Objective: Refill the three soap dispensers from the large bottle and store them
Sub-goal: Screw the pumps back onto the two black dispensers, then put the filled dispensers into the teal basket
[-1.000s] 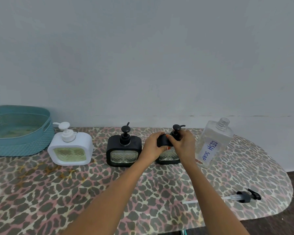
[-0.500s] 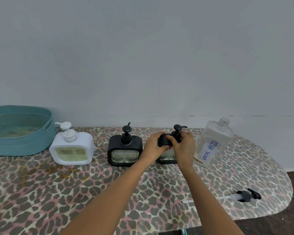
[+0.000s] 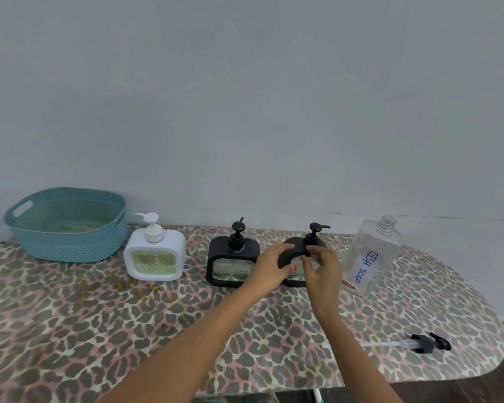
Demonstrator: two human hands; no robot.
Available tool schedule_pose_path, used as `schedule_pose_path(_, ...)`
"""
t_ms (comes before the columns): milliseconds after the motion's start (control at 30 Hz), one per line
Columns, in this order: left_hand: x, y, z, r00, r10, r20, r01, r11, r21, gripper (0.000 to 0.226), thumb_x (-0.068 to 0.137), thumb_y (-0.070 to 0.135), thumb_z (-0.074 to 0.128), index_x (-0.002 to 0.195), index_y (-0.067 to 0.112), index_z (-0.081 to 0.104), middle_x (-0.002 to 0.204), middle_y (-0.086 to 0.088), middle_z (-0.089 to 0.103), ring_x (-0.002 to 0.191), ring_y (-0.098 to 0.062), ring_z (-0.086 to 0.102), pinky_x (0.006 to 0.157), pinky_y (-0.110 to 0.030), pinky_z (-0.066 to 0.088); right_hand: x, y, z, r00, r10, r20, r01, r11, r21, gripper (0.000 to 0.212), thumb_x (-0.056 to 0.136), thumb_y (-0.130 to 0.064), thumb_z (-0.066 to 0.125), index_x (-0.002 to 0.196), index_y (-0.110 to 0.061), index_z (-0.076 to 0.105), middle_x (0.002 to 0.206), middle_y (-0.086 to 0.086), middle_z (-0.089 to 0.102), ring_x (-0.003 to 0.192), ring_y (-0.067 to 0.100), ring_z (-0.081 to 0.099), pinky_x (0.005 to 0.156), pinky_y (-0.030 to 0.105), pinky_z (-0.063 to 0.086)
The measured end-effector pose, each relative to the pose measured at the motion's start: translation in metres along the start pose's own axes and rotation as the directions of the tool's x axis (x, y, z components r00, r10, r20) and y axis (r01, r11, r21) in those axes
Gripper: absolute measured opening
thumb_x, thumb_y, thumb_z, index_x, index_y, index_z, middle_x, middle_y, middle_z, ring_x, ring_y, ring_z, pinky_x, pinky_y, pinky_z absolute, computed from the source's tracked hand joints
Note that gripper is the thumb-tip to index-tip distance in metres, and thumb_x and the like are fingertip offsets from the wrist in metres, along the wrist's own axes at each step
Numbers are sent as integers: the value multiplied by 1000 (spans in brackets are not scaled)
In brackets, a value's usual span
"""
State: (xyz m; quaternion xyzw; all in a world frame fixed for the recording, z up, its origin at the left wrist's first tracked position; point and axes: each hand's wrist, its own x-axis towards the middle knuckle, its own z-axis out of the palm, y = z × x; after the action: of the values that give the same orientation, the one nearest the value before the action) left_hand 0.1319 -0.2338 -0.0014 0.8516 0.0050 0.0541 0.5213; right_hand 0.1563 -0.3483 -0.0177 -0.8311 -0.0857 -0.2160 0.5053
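Left hand (image 3: 269,266) grips rightmost black dispenser (image 3: 293,250); right hand (image 3: 323,270) seemingly pinches its pump (image 3: 314,231).

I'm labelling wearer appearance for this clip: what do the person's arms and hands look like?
Both forearms are bare to the frame's edge: no sleeves, watch or bracelet show. The left hand has an orange-red painted thumbnail; the right hand shows a similar painted nail. No rings show.

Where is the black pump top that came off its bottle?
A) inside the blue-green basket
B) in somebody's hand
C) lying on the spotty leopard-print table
C: the loose black pump with its clear tube lies flat on the leopard-print table, near its right end.
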Motion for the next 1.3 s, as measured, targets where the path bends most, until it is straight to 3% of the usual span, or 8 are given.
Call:
schedule_pose_path(100,-15,-2,-14,1000,3,-9,-3,1000,-16,45,88,15,58,131,18,46,138,-2,48,128,-15,43,105,-26,33,-14,-14,6,998,-13,60,10,998,54,18,84,-3,61,101,-9,62,98,0,55,91,12,54,77,5,40)
schedule_pose_path(167,-25,-3,-25,1000,7,-21,-7,1000,-17,43,88,16,58,129,18,48,133,-1,52,125,-13,46,103,-26,36,-20,-24,10,996,-23,90,17,998,65,18,84,-5,63,102,-7,62,98,0,55,88,11,54,73,1,39)
schedule_pose_path(267,-42,-3,-44,998,-6,-55,5,1000,-19,42,88,16,59,128,18,49,129,-1,55,120,-12,50,98,-23,38,-27,-40,13,991,-34,127,25,997,77,22,84,-7,64,106,-5,61,100,0,54,85,8,54,73,6,43)
schedule_pose_path(400,-65,-9,-74,992,-12,-127,12,1000,0,44,86,14,61,128,19,49,126,-3,57,116,-13,53,97,-22,40,-39,-61,21,980,-81,181,70,995,66,26,85,-11,63,110,-4,60,103,2,56,92,10,53,84,21,44)
schedule_pose_path(800,-119,-57,-179,918,-68,-392,64,998,-25,44,82,8,65,124,14,54,119,-7,61,116,-17,54,101,-26,39,-76,-114,89,910,-103,401,67,992,103,39,85,-17,65,121,-8,55,120,5,59,110,16,55,91,20,41)
schedule_pose_path(933,-117,-74,-207,889,-81,-451,76,997,-29,46,80,6,66,123,15,54,118,-6,62,113,-16,55,96,-24,39,-70,-123,118,869,-77,488,38,995,91,51,82,-21,68,128,-7,49,130,8,54,119,20,51,102,33,42)
schedule_pose_path(1100,-104,-94,-227,881,-91,-464,125,991,43,53,79,13,69,127,16,50,130,-3,51,122,-17,47,100,-24,33,-62,-126,147,845,-82,528,52,996,71,59,79,-18,70,131,-7,44,133,10,49,123,23,45,97,28,35)
schedule_pose_path(1300,-84,-117,-236,930,-164,-328,194,979,61,69,76,18,72,136,19,38,143,-2,39,130,-18,38,101,-24,29,-54,-122,173,804,-57,592,8,996,86,60,75,-11,73,129,-6,46,121,8,54,111,18,50,86,23,38)
